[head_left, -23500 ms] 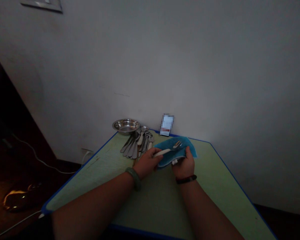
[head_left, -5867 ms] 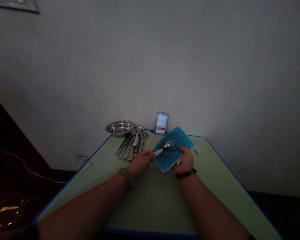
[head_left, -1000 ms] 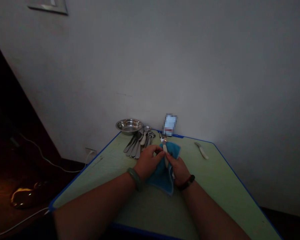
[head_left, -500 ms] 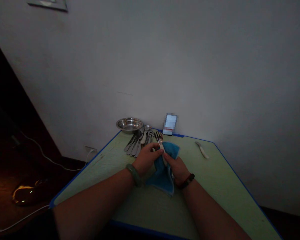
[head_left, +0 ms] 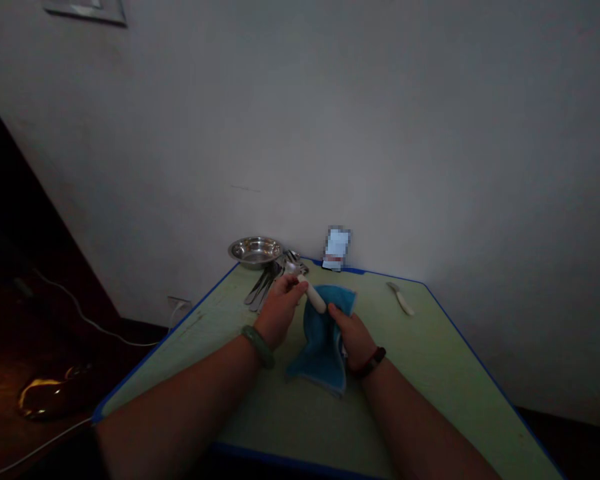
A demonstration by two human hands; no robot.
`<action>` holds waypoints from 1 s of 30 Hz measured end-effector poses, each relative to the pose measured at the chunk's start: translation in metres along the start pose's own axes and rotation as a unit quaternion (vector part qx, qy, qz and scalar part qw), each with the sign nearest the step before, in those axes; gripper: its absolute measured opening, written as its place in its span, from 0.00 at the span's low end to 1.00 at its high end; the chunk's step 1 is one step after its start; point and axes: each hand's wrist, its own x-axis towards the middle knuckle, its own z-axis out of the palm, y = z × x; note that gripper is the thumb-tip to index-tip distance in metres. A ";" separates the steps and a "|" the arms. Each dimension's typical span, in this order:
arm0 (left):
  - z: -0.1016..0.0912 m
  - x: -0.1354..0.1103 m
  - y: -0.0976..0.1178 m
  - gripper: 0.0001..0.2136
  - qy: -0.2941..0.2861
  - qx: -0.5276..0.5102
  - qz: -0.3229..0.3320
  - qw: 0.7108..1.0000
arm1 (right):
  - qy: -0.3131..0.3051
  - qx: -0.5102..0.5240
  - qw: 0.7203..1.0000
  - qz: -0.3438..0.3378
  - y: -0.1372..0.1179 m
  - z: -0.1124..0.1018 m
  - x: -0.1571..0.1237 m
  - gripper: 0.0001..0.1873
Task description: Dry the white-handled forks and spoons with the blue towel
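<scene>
My left hand is closed on a fork, pinching it near the top of its cream handle. The handle's rounded end points down and right over the cloth; the tines are hard to make out against the cutlery behind. In my right hand a blue cloth is gripped, thumb on top, its lower corner hanging toward the table. The right thumb lies close to the handle's end. Just beyond my left hand lies a pile of metal cutlery, partly covered by that hand.
A shiny metal bowl stands at the back left corner of the green table, beside the cutlery. A phone with a blurred screen leans on the wall. One cream-handled utensil lies alone at right. A white cable runs at left.
My left hand has moved left and a little up with the fork, drawing its handle out of the cloth. My right hand keeps the cloth in nearly the same place.
</scene>
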 end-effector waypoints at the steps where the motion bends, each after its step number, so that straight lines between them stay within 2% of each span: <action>1: 0.000 0.001 0.002 0.11 0.007 -0.012 -0.001 1.000 | 0.003 0.003 1.000 0.001 -0.001 0.000 0.000 0.17; 4: -0.001 0.002 0.007 0.11 0.026 -0.062 0.023 0.997 | 0.026 0.028 0.999 0.002 0.000 -0.001 0.002 0.17; 6: -0.001 0.001 0.011 0.12 0.034 -0.062 0.064 0.995 | 0.039 0.061 0.997 0.014 0.001 -0.003 0.005 0.18; 8: -0.002 -0.002 0.013 0.12 0.017 -0.027 0.096 0.995 | 0.043 0.094 0.994 0.033 0.001 -0.005 0.007 0.20; 10: -0.002 -0.007 0.013 0.12 -0.010 0.052 0.120 0.991 | 0.038 0.119 0.991 0.045 0.000 -0.006 0.008 0.20; 14: 0.001 -0.015 0.013 0.10 -0.013 0.266 0.225 0.937 | -0.016 0.138 0.990 0.039 -0.002 -0.003 0.004 0.20; 17: 0.004 -0.018 0.015 0.11 -0.036 0.395 0.249 0.884 | -0.045 0.125 0.990 0.035 -0.001 -0.002 0.001 0.18; 21: 0.006 -0.018 0.019 0.13 -0.022 0.499 0.268 0.824 | -0.053 0.080 0.995 0.037 0.007 -0.004 0.001 0.15; 26: 0.006 -0.020 0.019 0.13 -0.018 0.527 0.282 0.801 | -0.031 0.059 0.998 0.010 0.012 -0.007 0.005 0.13; 30: 0.007 -0.022 0.017 0.11 -0.081 0.513 0.306 0.797 | -0.010 0.063 0.998 0.001 0.008 -0.007 0.007 0.15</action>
